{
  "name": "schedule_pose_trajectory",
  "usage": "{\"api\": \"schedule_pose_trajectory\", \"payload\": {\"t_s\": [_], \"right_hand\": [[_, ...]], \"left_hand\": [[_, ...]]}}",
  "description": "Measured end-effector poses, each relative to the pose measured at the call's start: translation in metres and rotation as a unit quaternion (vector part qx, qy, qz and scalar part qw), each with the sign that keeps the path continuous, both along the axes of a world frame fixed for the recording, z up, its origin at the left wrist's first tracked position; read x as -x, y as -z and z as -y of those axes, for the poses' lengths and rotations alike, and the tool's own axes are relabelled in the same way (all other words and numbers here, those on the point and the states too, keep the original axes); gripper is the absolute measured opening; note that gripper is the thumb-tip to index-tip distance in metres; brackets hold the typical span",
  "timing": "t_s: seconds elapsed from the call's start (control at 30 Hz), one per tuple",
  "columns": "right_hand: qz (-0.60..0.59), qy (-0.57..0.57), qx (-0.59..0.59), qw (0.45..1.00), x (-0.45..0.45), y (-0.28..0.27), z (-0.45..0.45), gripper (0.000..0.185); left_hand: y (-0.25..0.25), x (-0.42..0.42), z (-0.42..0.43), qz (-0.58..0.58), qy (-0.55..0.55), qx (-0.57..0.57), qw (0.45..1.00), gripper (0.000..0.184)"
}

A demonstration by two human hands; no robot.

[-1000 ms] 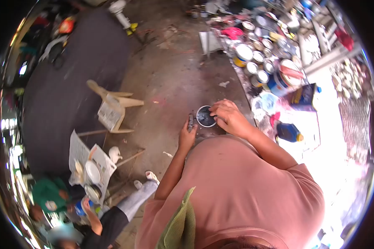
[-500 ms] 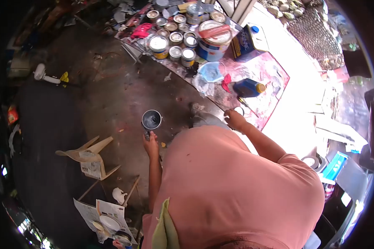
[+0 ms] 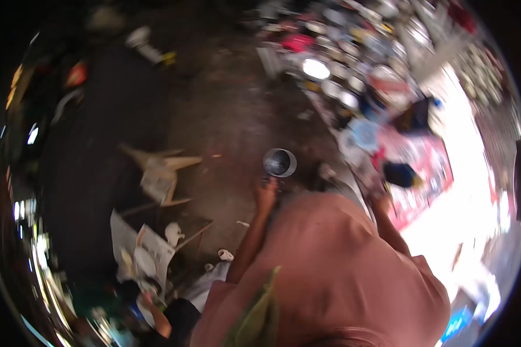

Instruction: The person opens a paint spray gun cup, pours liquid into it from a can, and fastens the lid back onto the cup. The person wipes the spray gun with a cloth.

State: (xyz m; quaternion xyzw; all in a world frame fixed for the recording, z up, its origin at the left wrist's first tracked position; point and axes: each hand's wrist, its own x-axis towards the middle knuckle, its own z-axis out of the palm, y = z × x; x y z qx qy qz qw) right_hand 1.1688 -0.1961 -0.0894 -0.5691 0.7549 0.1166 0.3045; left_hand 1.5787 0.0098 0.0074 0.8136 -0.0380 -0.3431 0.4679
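Note:
My left hand point(image 3: 266, 192) is closed on the dark handle of a round metal cup point(image 3: 280, 163). The cup has a pale rim, a dark grey inside, and is held out over the floor with its mouth up. On the other side of my body, my right hand point(image 3: 382, 203) is beside the near edge of the paint-stained sheet point(image 3: 414, 196). Motion smears its fingers, and anything in them cannot be made out. A dark bottle with a yellowish cap point(image 3: 400, 174) lies on the sheet just beyond that hand.
Several paint cans point(image 3: 331, 88) crowd the sheet's far part, near a dark rectangular can point(image 3: 415, 117) and a light blue mask point(image 3: 364, 134). A wooden stool-like piece point(image 3: 159, 176) stands left, with newspaper point(image 3: 124, 234) below it. Another person's arm point(image 3: 159, 321) reaches in at bottom left.
The view has swung, so the whole scene sits further right and lower and is blurred. The cup is still in my left hand. Another person's arm and clothing now show more at bottom left.

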Motion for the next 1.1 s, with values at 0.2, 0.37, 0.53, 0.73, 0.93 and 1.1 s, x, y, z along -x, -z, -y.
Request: {"api": "schedule_pose_trajectory", "payload": {"t_s": [0.2, 0.37, 0.53, 0.73, 0.93, 1.1], "right_hand": [[-0.075, -0.082, 0.114, 0.987, 0.030, 0.077, 0.006, 0.074], [-0.040, -0.203, 0.158, 0.966, 0.003, 0.066, 0.032, 0.069], [0.238, -0.346, 0.171, 0.891, -0.196, -0.090, 0.003, 0.053], [0.560, -0.455, 0.047, 0.691, -0.397, -0.203, -0.118, 0.040], [0.550, -0.658, -0.022, 0.514, -0.442, -0.240, -0.214, 0.043], [0.508, -0.737, -0.002, 0.446, -0.454, -0.237, -0.226, 0.039]], "left_hand": [[-0.012, 0.012, -0.028, 0.054, -0.016, 0.008, 0.998, 0.056], [0.002, 0.003, -0.067, 0.111, -0.039, 0.014, 0.993, 0.065], [-0.012, -0.004, -0.125, 0.134, -0.106, -0.006, 0.985, 0.065], [-0.060, -0.023, -0.197, 0.029, -0.114, -0.065, 0.991, 0.063], [-0.037, -0.027, -0.239, 0.030, -0.132, -0.060, 0.989, 0.063], [-0.103, -0.026, -0.240, -0.022, -0.140, -0.075, 0.987, 0.065]]}}
